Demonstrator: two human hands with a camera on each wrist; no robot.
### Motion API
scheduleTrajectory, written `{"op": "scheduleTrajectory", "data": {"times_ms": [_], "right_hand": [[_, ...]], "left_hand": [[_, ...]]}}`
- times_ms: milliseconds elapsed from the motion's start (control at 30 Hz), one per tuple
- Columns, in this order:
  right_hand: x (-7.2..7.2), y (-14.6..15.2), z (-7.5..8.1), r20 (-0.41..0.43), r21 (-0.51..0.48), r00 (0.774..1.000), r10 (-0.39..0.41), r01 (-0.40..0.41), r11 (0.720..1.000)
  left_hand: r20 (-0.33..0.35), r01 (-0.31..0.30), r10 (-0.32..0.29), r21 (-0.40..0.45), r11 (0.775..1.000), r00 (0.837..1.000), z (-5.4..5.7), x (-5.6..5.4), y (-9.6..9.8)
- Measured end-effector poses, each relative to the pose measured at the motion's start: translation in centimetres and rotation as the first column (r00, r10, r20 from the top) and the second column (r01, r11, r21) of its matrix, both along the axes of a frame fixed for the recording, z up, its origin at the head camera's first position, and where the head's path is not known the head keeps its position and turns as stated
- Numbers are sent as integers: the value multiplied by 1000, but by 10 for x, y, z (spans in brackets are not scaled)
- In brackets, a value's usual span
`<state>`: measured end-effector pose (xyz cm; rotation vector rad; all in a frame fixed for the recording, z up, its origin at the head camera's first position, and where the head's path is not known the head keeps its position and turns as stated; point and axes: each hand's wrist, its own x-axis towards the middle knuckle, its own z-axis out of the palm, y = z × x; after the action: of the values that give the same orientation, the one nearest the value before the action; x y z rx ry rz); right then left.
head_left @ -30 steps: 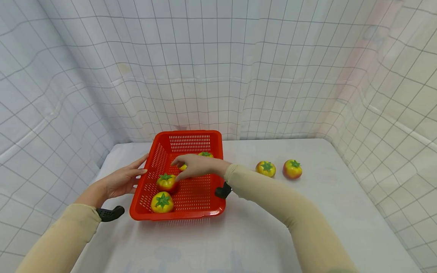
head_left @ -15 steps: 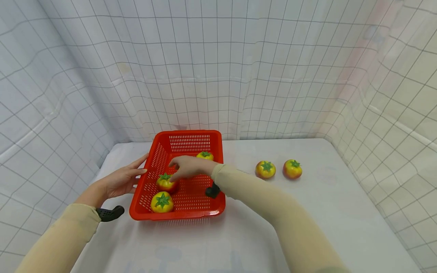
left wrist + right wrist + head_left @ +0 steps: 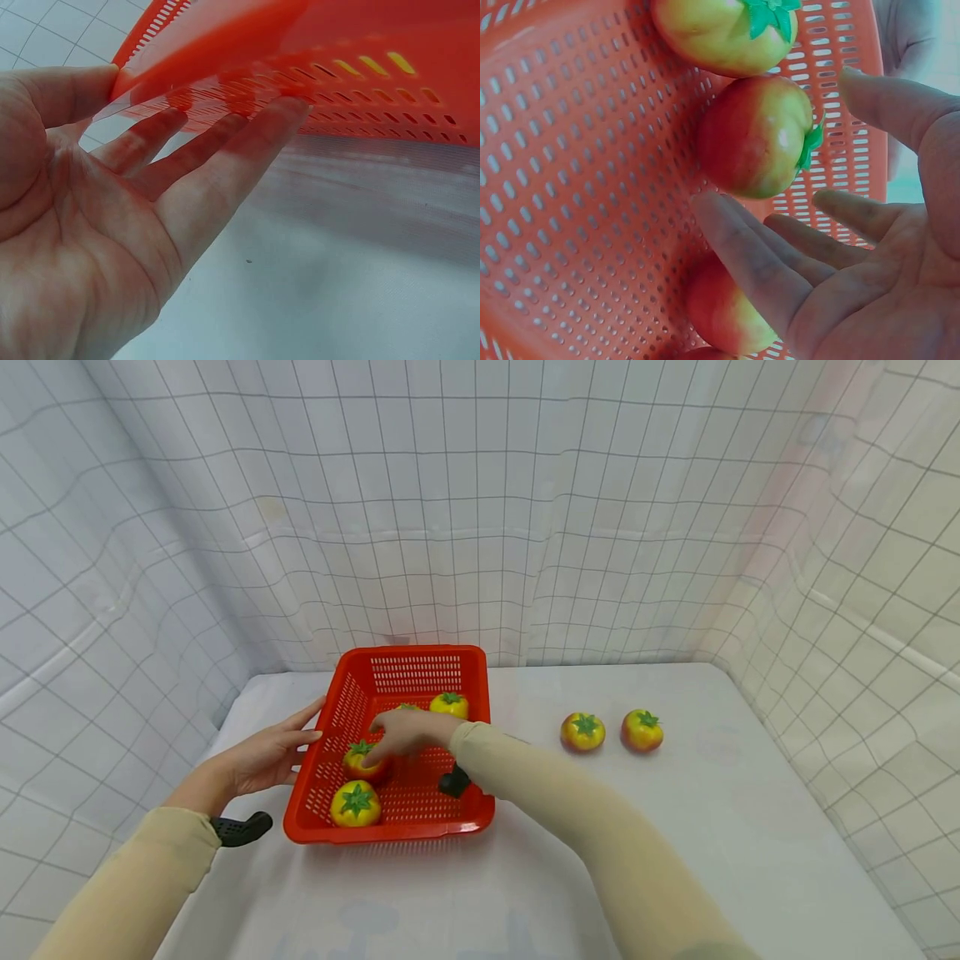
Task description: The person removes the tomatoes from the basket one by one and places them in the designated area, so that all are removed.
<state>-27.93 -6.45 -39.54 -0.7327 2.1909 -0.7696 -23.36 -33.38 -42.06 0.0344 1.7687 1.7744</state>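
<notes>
A red slotted plastic basket [image 3: 420, 833] sits on the table with several yellow-red tomatoes in it, each with a green leafy top. My left hand [image 3: 266, 758] touches the basket's left side; in the left wrist view its thumb meets the rim and its straight fingers lie against the slotted wall [image 3: 420, 82]. Inside the basket, my right hand [image 3: 408, 732] hovers with thumb and fingers spread about the middle-left tomato [image 3: 757, 139]. A second tomato [image 3: 356, 804] lies in the front left corner, another [image 3: 450, 705] at the back right. One more [image 3: 727, 307] is partly hidden behind the right hand.
Two loose tomatoes, one nearer [image 3: 582, 732] and one farther right [image 3: 642, 731], lie on the white table [image 3: 750, 793] right of the basket. A white grid-patterned curtain [image 3: 480, 527] encloses the back and both sides.
My right hand has shifted left and slightly toward me, from the tomato in the middle of the basket to the middle-left one. The left hand and basket stay put.
</notes>
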Motion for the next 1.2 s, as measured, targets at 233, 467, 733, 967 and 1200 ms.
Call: {"op": "scheduleTrajectory", "data": {"times_ms": [233, 467, 733, 967, 1200], "right_hand": [[-2, -7, -3, 79, 16, 995, -67, 66, 998], [-2, -11, -4, 97, 24, 992, -83, 82, 996], [-1, -15, -9, 93, 43, 991, -96, 93, 995], [0, -17, -12, 67, 58, 994, -86, 82, 995], [-1, -18, -16, 62, 79, 995, -75, 70, 994]], "left_hand": [[4, -1, 1, 4, 1000, 1000, 0, 1, -1], [5, 4, -5, 11, 1000, 1000, -1, 1, -1], [5, 10, -10, 13, 1000, 1000, 0, -1, 0], [1, 14, -14, 3, 1000, 1000, 2, 0, 1], [8, 20, -20, 9, 1000, 1000, 2, -1, 1]]}}
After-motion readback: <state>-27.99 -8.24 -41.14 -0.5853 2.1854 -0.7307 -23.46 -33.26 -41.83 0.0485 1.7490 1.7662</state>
